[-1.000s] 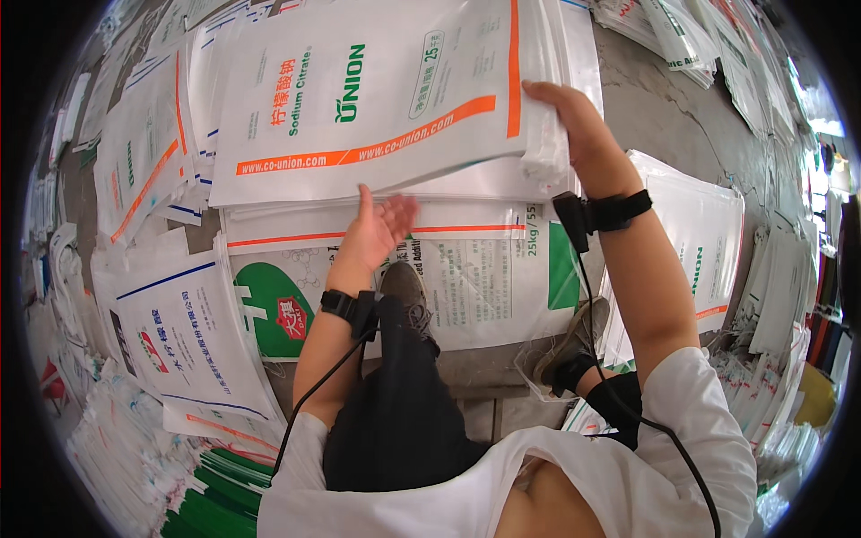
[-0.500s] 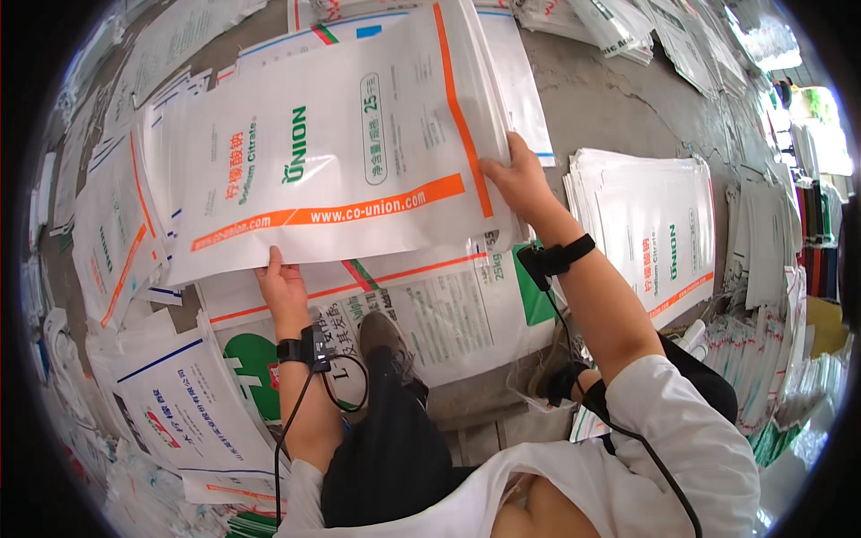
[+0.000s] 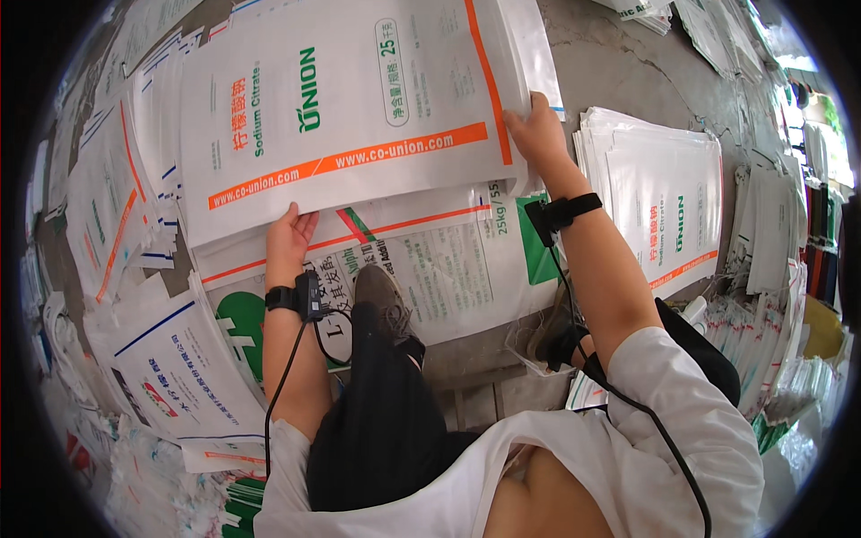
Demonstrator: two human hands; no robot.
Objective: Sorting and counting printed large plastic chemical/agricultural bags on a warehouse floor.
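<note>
A flat white packaging sack (image 3: 359, 108) with orange stripes and green print stretches between my two hands, several layers showing along its right side. My right hand (image 3: 540, 134) grips that right edge, thumb on top and the other fingers partly hidden. At the near left edge, my left hand (image 3: 291, 235) pinches the sack's rim, its thumb raised by the sheet. Beneath lie another white sack with a red line (image 3: 430, 220) and a larger printed sack with green blocks (image 3: 448, 287). Both wrists carry black straps with cables.
To the right lies a stack of similar sacks (image 3: 664, 202) on the grey floor (image 3: 610, 63). A blue-striped sack pile (image 3: 170, 377) is at the left, with orange-striped sacks (image 3: 103, 215) beyond it. My shoe (image 3: 381, 296) rests on the large printed sack.
The whole view has shifted, so most things sit higher in the picture. The held sack appears slightly flatter, and both hands keep their grip on it.
</note>
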